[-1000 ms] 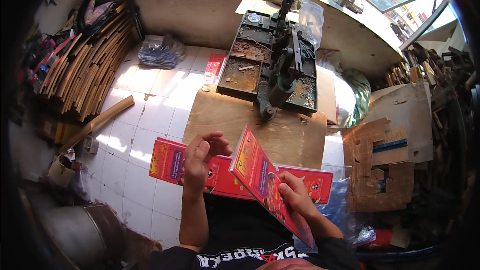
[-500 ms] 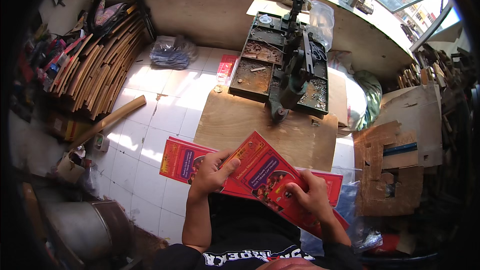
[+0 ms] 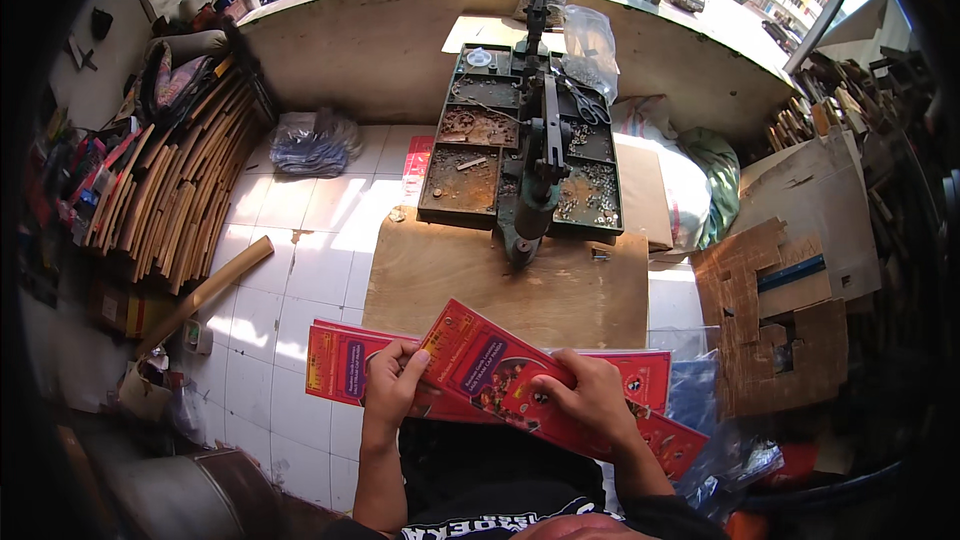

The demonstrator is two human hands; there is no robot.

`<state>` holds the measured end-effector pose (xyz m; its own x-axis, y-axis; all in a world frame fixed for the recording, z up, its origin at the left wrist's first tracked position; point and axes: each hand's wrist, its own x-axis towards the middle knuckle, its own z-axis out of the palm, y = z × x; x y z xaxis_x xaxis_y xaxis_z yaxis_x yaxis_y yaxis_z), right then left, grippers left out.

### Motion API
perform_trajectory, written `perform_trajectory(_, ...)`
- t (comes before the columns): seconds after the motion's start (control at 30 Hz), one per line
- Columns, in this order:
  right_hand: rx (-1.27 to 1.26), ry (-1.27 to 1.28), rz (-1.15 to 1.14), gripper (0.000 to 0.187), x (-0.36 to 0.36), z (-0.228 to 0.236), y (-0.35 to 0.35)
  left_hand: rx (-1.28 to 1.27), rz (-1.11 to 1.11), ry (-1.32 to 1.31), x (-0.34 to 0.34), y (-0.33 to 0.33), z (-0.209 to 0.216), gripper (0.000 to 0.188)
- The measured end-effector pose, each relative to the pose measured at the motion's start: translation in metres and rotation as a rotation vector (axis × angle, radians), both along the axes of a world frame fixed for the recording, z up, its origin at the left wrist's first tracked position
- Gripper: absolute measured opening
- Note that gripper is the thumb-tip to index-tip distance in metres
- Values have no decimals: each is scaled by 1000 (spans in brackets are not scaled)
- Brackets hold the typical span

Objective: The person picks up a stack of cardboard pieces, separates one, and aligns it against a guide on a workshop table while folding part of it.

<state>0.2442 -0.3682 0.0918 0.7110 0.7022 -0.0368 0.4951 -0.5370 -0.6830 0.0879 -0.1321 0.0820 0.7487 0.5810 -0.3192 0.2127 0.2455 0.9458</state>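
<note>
While the left hand [image 3: 393,380] is pinching the left end of a long red printed card [image 3: 505,375], the right hand [image 3: 592,395] is clamping it farther right, thumb on top. The card's slanting over more red cards [image 3: 335,365] by the near edge of the plywood board [image 3: 425,280], and a lever press [image 3: 535,205] is standing farther back.

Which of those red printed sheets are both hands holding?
The slanted top sheet, running down to the right, gripped by the left hand and right hand; the other red sheets lie beneath it, nearly level across the picture.
</note>
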Motion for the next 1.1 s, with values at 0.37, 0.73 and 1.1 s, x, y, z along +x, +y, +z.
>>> perform_trajectory(0.37, -64, -12, -28, 50, 0, -5, 3, -1, -4, 18, 5, 7, -6, 15)
perform_trajectory(0.73, -58, -30, -18, 49, 1, -10, 2, 5, -36, -16, 8, 7, -4, 13)
perform_trajectory(1.1, -35, -31, -12, 46, 0, -8, 3, -11, -37, -29, 6, 9, -11, 12)
